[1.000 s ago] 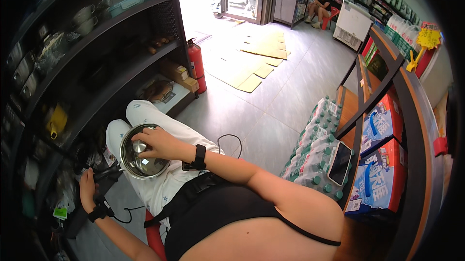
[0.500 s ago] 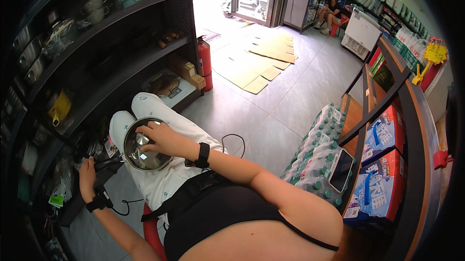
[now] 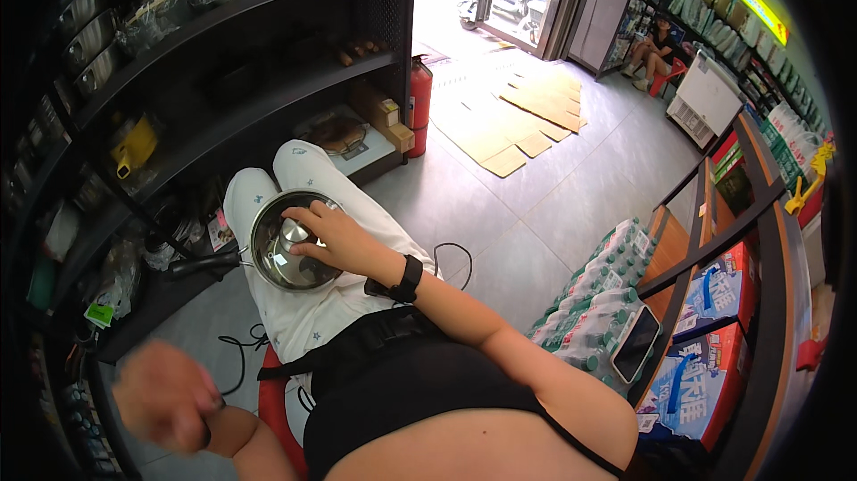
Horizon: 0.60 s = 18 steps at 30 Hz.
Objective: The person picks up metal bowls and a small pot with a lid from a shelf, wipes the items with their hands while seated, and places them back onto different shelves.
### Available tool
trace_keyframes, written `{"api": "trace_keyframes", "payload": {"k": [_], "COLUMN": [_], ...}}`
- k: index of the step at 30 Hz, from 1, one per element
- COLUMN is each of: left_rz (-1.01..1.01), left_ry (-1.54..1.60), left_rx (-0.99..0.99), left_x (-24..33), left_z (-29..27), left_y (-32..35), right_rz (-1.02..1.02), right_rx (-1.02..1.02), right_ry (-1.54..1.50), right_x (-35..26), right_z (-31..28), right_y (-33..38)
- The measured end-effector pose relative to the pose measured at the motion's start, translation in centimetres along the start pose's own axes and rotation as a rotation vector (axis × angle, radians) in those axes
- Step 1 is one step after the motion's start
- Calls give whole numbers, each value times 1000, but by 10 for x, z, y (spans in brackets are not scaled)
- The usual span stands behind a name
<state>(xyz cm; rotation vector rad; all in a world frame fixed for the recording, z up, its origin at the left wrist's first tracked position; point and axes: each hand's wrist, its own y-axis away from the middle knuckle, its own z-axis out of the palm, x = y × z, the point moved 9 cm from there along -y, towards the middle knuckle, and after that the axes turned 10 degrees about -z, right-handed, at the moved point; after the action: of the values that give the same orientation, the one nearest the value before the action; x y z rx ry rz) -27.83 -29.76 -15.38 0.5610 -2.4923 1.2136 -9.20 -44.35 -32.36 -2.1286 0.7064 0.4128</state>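
Observation:
A saucepan rests on my lap across the white trousers, its black handle pointing left toward the shelves. A glass lid with a metal rim covers it. The fingers of my right hand are closed around the lid's metal knob. My left hand is raised at the lower left, away from the handle and smeared by motion, so its fingers are unclear.
Dark shelves with pots and wrapped goods stand on the left. A fire extinguisher is at their end, flattened cardboard beyond. Bottle packs, a phone and boxes are on the right. A person sits far off.
My left hand has let go of the saucepan's handle and moved down toward me. My right hand stays on the lid's knob. The whole view has shifted, with the scene sliding right.

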Motion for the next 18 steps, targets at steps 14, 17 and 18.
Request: {"api": "trace_keyframes", "payload": {"k": [14,17,18], "left_rz": [249,325,325], "left_ry": [244,322,322], "left_rx": [-873,-910,-911], "left_x": [73,77,76], "left_z": [65,64,65], "left_y": [18,20,19], "right_rz": [-25,-18,-17], "right_rx": [19,23,23], "right_ry": [6,-6,-5], "right_x": [0,1,1], "right_z": [2,2,2], "right_y": [-2,-2,-2]}}
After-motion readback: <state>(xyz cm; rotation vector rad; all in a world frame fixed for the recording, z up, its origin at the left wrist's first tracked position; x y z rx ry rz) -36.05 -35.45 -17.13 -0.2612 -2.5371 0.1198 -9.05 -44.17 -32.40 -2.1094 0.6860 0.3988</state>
